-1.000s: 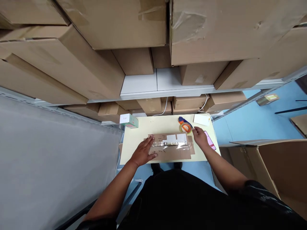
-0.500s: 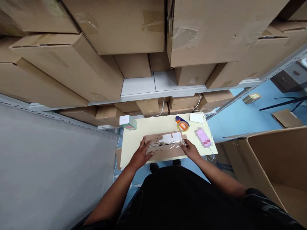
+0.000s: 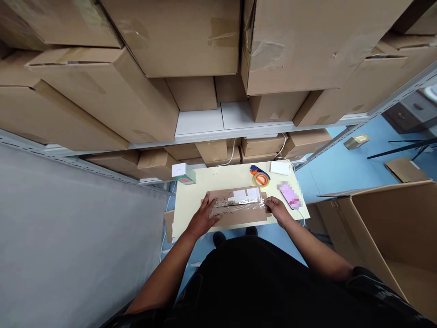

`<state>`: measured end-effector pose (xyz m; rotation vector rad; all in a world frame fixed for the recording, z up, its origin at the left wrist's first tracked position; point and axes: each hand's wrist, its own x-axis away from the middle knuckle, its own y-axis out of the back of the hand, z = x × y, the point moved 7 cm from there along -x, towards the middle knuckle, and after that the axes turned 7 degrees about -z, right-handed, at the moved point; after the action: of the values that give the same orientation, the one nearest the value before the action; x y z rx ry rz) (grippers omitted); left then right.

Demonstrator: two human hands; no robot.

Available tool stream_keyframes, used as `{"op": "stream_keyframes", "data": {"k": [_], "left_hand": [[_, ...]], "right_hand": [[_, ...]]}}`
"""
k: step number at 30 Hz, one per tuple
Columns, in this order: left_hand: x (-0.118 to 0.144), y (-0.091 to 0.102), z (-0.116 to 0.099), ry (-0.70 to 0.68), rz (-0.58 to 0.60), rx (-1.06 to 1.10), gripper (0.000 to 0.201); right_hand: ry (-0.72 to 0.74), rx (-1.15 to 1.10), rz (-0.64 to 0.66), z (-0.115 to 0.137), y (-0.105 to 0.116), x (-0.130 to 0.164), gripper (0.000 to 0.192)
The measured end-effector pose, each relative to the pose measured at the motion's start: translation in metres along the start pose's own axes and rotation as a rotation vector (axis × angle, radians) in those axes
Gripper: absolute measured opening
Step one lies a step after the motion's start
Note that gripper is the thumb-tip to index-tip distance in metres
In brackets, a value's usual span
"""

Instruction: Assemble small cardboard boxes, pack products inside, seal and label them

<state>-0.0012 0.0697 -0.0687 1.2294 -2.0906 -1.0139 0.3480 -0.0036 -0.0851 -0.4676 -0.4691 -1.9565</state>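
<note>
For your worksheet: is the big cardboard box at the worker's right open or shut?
Open. The big cardboard box has its top flap swung out, and its bare brown inner wall and floor show. Whether anything lies deeper inside cannot be told.

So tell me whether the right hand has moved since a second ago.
Yes. The right hand moved away from the orange tape dispenser toward the person, onto the flat brown cardboard piece's right end.

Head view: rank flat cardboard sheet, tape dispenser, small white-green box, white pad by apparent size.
1. flat cardboard sheet, clearly largest; both hands rest on it.
2. small white-green box and white pad: they look alike in size, so I won't rank them.
3. tape dispenser, slightly smaller, though close to those two.
</note>
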Motion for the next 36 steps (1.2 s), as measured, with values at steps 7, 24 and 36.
{"op": "stream_keyframes", "data": {"k": [7,24,36], "left_hand": [[-0.002,0.001,-0.001,0.008,0.007,-0.003,0.075],[-0.001,-0.001,0.000,0.028,0.013,0.029,0.076],[0.000,0.001,-0.004,0.048,0.016,0.062,0.077]], "right_hand": [[0.109,0.018,0.010,0.018,0.011,0.004,0.035],[0.028,-0.055,0.231,0.012,-0.002,-0.017,0.015],[0.189,0.133,0.291,0.006,-0.003,-0.023,0.018]]}}
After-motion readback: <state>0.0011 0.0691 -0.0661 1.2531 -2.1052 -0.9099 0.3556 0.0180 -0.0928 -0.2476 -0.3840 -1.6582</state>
